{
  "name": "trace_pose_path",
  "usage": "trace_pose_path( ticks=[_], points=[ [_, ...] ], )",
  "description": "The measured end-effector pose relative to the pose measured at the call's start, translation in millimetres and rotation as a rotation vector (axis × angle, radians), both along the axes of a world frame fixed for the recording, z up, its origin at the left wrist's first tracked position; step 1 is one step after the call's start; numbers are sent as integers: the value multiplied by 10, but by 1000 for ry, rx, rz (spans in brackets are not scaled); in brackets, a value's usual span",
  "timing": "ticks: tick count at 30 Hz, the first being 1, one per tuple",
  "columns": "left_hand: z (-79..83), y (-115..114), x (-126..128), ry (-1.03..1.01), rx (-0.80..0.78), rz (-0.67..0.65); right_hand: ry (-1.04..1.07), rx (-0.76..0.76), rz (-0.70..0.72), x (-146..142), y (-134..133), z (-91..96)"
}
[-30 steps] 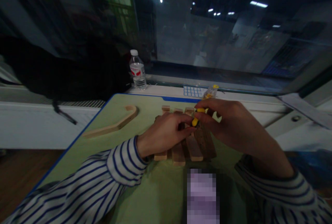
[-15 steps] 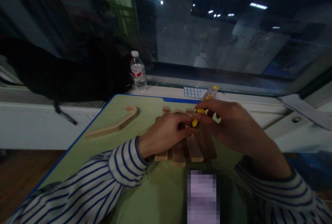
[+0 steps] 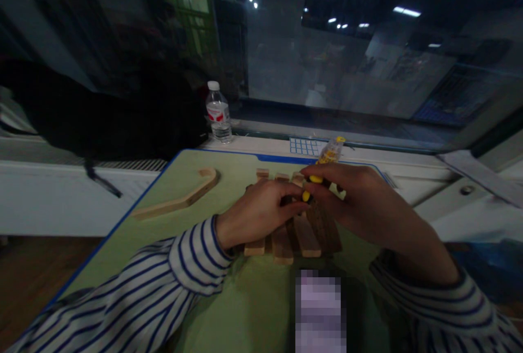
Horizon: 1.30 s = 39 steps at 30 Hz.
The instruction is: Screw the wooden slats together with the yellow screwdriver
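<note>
My left hand lies across a slatted wooden piece, its thumb and index finger closed around a small yellow part. From the right, my right hand pinches a yellow-and-black object between thumb and fingers, close to my left fingertips. Whether the two yellow bits belong to one object cannot be made out. Beneath my hands, a darker board with small holes forms the right side of the slatted piece. My left hand covers the middle of the slats.
A curved wooden bar lies on the green tabletop at the left. On the sill behind stand a water bottle and a clear bag of yellow bits. A black bag sits at the left, and a pixelated patch covers the near edge.
My right hand has shifted slightly down and left, and its fingers have changed position on the yellow-and-black object. My left hand and the wooden slats are almost unmoved.
</note>
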<state>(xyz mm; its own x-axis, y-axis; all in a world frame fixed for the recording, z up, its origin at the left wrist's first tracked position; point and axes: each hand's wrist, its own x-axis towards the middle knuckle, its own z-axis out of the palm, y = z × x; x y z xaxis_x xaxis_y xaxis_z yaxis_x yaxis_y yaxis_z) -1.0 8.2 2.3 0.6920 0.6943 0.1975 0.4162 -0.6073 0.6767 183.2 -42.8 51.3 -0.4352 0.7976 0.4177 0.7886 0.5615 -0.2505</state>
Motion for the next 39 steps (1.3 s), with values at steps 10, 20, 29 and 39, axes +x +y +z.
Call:
trace_pose_path(
  ticks=[10, 20, 29, 39],
  points=[
    [26, -2, -16, 58, 23, -12, -34, -16, -28, -8, -8, -2],
    [-2, 10, -7, -12, 2, -14, -20, -47, -25, -7, 3, 6],
    [-20, 21, -11, -31, -3, -17, -26, 45, -21, 12, -23, -14],
    [-10, 35, -24, 18, 21, -41, -30, 45, -42, -8, 0, -20]
  ],
)
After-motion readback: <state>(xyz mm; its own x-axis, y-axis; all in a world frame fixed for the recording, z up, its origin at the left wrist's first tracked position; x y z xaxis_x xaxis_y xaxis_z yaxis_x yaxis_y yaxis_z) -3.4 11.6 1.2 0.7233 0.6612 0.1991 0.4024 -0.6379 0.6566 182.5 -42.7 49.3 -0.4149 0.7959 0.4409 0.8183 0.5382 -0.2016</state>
